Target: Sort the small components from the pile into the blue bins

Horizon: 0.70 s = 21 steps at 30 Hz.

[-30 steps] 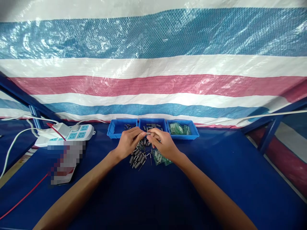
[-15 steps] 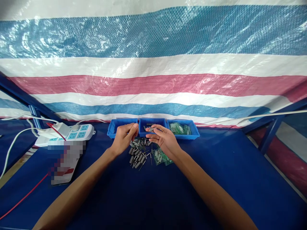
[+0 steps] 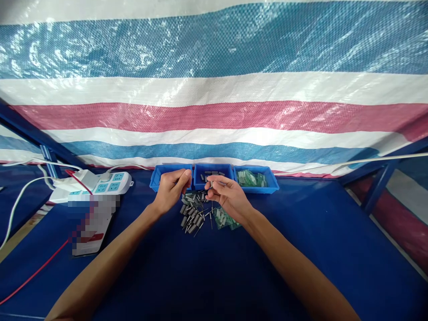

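Observation:
My left hand point(image 3: 172, 189) is closed, thumb pressed over the curled fingers, in front of the left blue bin point(image 3: 154, 182). Whatever it may hold is hidden. My right hand point(image 3: 227, 194) pinches a small metal cylinder point(image 3: 211, 183) between thumb and fingertips, just in front of the middle blue bin point(image 3: 214, 167). Grey cylinders lie inside that bin. Below both hands a loose pile of grey cylinders with thin metal pins point(image 3: 192, 217) rests on the blue table. Partly under my right wrist are green-tinted clear bags point(image 3: 222, 218) of small silvery pieces.
A right-hand blue bin point(image 3: 261, 189) contains more green-tinted bags. At the left are a white power strip point(image 3: 113, 183) with plugs and cables, and a partly blurred flat object point(image 3: 96, 236). A striped tarp point(image 3: 214, 118) hangs behind the blue table point(image 3: 214, 276).
The small cylinder in my right fingers has turned from lying sideways to more upright, and the fingers have closed in on it. My left hand has hardly moved.

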Tool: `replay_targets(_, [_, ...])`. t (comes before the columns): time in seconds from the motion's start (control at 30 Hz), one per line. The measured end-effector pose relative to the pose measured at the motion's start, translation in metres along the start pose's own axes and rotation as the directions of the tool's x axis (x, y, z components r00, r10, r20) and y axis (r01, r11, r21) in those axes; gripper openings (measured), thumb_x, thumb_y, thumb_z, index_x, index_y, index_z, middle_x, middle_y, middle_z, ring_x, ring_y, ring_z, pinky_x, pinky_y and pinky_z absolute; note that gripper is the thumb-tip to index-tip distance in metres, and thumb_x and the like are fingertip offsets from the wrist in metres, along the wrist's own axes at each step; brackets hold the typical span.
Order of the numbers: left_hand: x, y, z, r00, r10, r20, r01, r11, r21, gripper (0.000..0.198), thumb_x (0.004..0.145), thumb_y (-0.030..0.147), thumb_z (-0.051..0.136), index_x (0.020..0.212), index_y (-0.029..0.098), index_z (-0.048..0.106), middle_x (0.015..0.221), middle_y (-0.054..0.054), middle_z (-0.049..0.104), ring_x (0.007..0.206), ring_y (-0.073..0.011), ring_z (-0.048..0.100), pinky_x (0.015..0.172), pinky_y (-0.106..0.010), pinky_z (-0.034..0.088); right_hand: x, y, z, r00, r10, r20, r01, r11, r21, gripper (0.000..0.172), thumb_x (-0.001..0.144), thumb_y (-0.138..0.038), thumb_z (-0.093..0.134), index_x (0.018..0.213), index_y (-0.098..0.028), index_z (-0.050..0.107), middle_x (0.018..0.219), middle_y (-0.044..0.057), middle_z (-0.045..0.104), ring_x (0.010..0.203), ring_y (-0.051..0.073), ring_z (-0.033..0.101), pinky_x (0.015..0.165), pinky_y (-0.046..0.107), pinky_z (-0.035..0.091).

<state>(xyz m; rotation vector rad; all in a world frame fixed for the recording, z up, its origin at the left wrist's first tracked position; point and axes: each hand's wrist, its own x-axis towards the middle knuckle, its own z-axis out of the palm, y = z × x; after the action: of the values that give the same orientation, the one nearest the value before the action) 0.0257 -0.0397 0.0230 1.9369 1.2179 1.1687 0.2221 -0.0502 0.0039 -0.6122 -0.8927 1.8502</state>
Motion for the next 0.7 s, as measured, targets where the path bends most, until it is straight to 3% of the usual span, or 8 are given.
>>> replay_targets(0.17, [0.0003, 0.0005, -0.0009, 1.000, 0.003, -0.004, -0.003, 1.000, 0.009, 0.047, 0.097, 0.039, 0.040, 0.059, 0.014, 0.053, 0.050, 0.001, 0.049, 0.045, -0.0077, 0.045, 0.050, -0.024, 0.035, -0.0023, -0.0026, 0.0018, 0.999, 0.024, 0.039, -0.022, 0.999, -0.043, 0.031, 0.072, -0.025, 0.079, 0.100, -0.017, 0.069, 0.077, 0.003, 0.071, 0.066, 0.013, 0.068, 0.071, 0.029, 0.057])
replay_targets(0.3, [-0.0003, 0.0018, -0.0016, 1.000, 0.003, -0.014, -0.003, 1.000, 0.010, 0.047, 0.097, 0.038, 0.041, 0.059, 0.014, 0.053, 0.050, 0.001, 0.049, 0.045, -0.0077, 0.045, 0.050, -0.024, 0.035, -0.0036, -0.0027, 0.0035, 1.000, 0.014, 0.021, -0.011, 0.985, -0.170, 0.026, 0.079, -0.036, 0.072, 0.091, -0.015, 0.065, 0.068, 0.003, 0.069, 0.054, 0.014, 0.066, 0.056, 0.026, 0.054])
replay_targets(0.37, [-0.0003, 0.0027, -0.0015, 1.000, 0.006, -0.015, -0.006, 1.000, 0.015, 0.047, 0.097, 0.038, 0.041, 0.059, 0.014, 0.054, 0.049, 0.001, 0.049, 0.045, -0.0077, 0.045, 0.050, -0.024, 0.035, -0.0047, -0.0027, 0.0045, 0.999, 0.011, 0.048, 0.003, 0.957, -0.289, 0.027, 0.085, -0.041, 0.063, 0.089, -0.015, 0.063, 0.058, 0.000, 0.064, 0.042, 0.011, 0.057, 0.045, 0.024, 0.047])
replay_targets(0.47, [0.0000, 0.0036, -0.0011, 1.000, 0.012, -0.016, -0.012, 1.000, 0.017, 0.047, 0.097, 0.037, 0.041, 0.058, 0.014, 0.054, 0.049, 0.001, 0.048, 0.045, -0.0078, 0.045, 0.050, -0.024, 0.035, -0.0059, -0.0036, 0.0060, 0.994, -0.074, 0.084, 0.108, 0.836, -0.537, 0.028, 0.088, -0.043, 0.058, 0.081, -0.016, 0.062, 0.046, -0.006, 0.046, 0.037, 0.007, 0.040, 0.041, 0.021, 0.035])
replay_targets(0.6, [0.0005, 0.0032, -0.0010, 1.000, 0.009, -0.011, -0.008, 1.000, 0.013, 0.047, 0.097, 0.038, 0.041, 0.059, 0.014, 0.053, 0.049, 0.001, 0.049, 0.045, -0.0079, 0.045, 0.050, -0.024, 0.035, -0.0054, -0.0064, 0.0064, 0.953, -0.248, 0.175, 0.287, 0.549, -0.785, 0.026, 0.089, -0.041, 0.058, 0.080, -0.017, 0.064, 0.073, 0.002, 0.056, 0.064, 0.012, 0.053, 0.059, 0.024, 0.044])
replay_targets(0.7, [0.0006, 0.0025, -0.0010, 1.000, 0.005, -0.005, -0.005, 1.000, 0.012, 0.047, 0.097, 0.038, 0.041, 0.058, 0.014, 0.053, 0.049, 0.001, 0.048, 0.046, -0.0081, 0.045, 0.051, -0.024, 0.035, -0.0049, -0.0085, 0.0052, 0.947, -0.228, 0.228, 0.317, 0.523, -0.792, 0.026, 0.094, -0.037, 0.051, 0.081, -0.016, 0.062, 0.074, 0.003, 0.059, 0.066, 0.013, 0.056, 0.062, 0.024, 0.045])
